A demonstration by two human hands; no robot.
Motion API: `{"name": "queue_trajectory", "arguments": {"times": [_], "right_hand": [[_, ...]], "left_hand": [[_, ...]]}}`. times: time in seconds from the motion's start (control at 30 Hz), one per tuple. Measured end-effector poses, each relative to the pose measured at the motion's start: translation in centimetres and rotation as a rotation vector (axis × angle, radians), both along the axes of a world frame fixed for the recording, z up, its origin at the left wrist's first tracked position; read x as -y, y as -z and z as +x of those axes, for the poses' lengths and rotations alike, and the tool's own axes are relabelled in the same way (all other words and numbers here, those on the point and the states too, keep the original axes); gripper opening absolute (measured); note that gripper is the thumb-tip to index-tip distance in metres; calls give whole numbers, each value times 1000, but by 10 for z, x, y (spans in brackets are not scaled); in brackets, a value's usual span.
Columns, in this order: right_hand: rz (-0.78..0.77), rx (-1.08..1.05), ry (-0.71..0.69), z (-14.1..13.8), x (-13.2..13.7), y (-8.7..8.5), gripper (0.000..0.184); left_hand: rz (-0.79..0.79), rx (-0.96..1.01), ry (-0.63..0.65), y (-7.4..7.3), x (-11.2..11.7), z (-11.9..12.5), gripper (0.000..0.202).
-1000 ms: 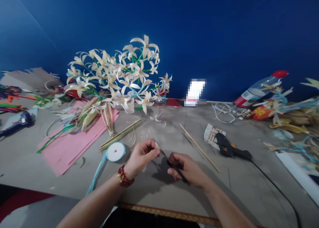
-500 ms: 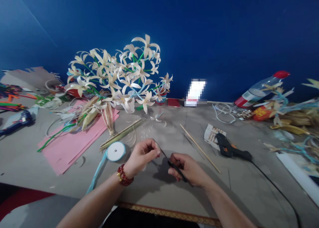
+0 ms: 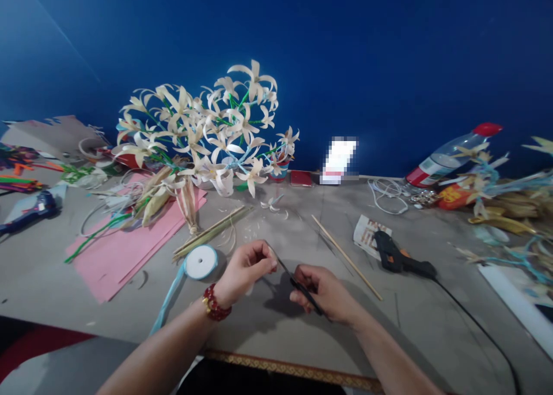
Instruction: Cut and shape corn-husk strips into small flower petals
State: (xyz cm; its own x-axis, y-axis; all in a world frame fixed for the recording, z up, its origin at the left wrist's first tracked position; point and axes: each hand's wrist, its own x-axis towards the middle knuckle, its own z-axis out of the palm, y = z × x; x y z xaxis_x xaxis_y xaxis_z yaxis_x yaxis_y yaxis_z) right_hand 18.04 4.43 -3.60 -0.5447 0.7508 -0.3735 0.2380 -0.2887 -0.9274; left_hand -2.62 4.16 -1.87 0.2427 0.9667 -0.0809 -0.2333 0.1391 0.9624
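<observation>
Left hand (image 3: 246,268): fingers curled, thumb and forefinger pinched on a thin pale strip (image 3: 268,249). Too small to tell what it is made of. Red bead bracelet (image 3: 213,306) on that wrist.

Right hand (image 3: 325,294): closed around the handles of black scissors (image 3: 298,283). The blades point up and left, with the tip right at the left fingertips. Both hands are low over the near middle of the desk (image 3: 268,331).

Risks, as judged:
- The blade tip sits almost against the pinching fingers, so a small slip could nick skin.
- The strip is tiny and held only at its end. It could twist, give a crooked cut, or drop among the scraps.
- The black glue gun (image 3: 397,257) lies near the right forearm, its cord trailing towards the near edge. A sweep of the elbow could snag it.
- The pale blue ribbon spool (image 3: 201,262) lies just beside the left wrist, its tail hanging over the edge. It is easily dragged.

Surface: grey desk, cluttered. Pink paper (image 3: 125,245) lies at left and a thin wooden stick (image 3: 345,255) right of centre. A spray of cream paper flowers (image 3: 216,130) stands at the back, and a red-capped bottle (image 3: 453,153) lies tilted at far right.

Room: deep blue wall (image 3: 367,49) behind, with dim, uneven light.
</observation>
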Motion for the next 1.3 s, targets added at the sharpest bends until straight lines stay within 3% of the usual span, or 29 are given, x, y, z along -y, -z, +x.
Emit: {"name": "queue_trajectory", "arguments": {"times": [0.3,0.6,0.9,1.13,1.3], "right_hand": [[31,-6,-22,2,0,6,59],[78,59,17,5,-3,-4,59],[144,7,5,6,-2,5,55],[325,179,-33,5,-3,-5,53],[301,146,-34,4,-2,-4,55]], "left_hand": [[14,8,15,0,0,-1,22],[-7,11,23,-2,0,0,24],[-99,117,-55,4,0,1,22],[-114,153,-106,0,-2,3,24],[-105,151,-122,-1,-1,4,25]]}}
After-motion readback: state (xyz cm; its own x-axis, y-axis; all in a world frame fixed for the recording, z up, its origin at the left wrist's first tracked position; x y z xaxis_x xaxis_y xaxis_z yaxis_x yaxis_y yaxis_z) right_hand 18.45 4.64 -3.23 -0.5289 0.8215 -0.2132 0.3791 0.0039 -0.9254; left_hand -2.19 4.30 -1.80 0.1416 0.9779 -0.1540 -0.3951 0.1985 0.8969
